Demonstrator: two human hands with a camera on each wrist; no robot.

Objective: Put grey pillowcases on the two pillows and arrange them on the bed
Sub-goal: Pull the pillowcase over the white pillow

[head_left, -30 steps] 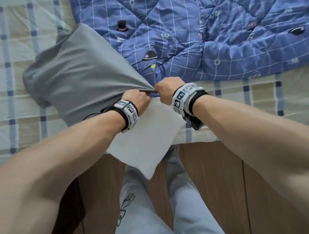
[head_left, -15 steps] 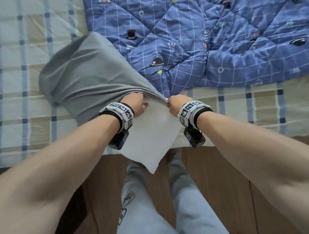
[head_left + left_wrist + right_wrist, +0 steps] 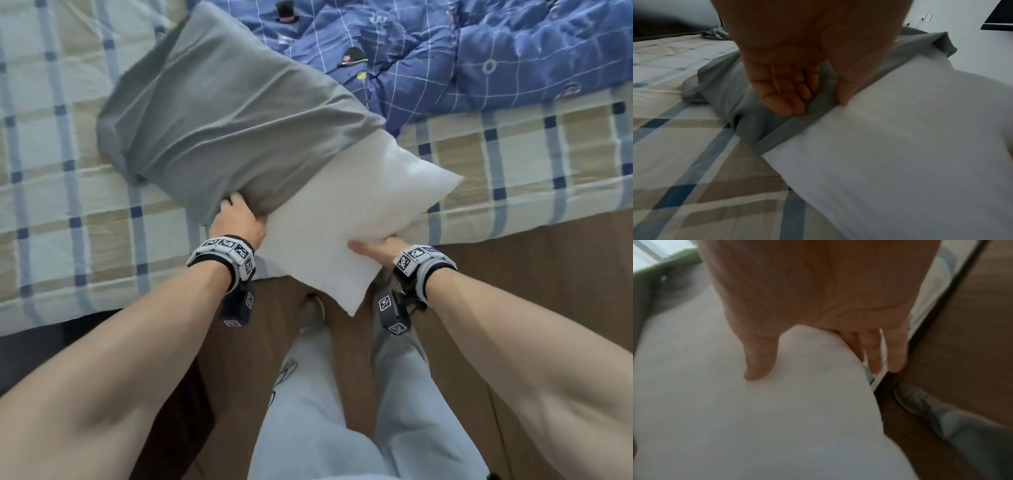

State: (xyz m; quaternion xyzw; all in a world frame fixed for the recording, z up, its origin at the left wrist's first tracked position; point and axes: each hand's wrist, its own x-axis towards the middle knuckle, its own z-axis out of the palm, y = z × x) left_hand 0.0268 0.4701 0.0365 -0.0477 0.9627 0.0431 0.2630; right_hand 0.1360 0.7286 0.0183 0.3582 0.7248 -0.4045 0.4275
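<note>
A white pillow (image 3: 346, 219) lies slantwise across the bed's near edge, its far half inside a grey pillowcase (image 3: 219, 102) and its near corner hanging over the floor. My left hand (image 3: 239, 219) grips the pillowcase hem (image 3: 797, 123) at the pillow's left side, fingers (image 3: 783, 100) curled on the grey cloth and thumb at the seam with the white. My right hand (image 3: 373, 248) holds the bare near edge of the pillow (image 3: 756, 418), with the thumb (image 3: 758, 363) on top and the fingers underneath.
A blue quilt (image 3: 479, 51) is bunched at the back right, touching the pillowcase. The plaid sheet (image 3: 51, 205) covers the bed. Brown wood (image 3: 531, 281) lies below the bed edge, where my legs (image 3: 325, 411) and shoe (image 3: 916, 400) stand. More grey cloth (image 3: 715, 33) lies far across the bed.
Both hands have left the top of the hem. The left now holds the hem at the pillow's left side, the right has dropped to the bare near edge, and the pillow has swung round.
</note>
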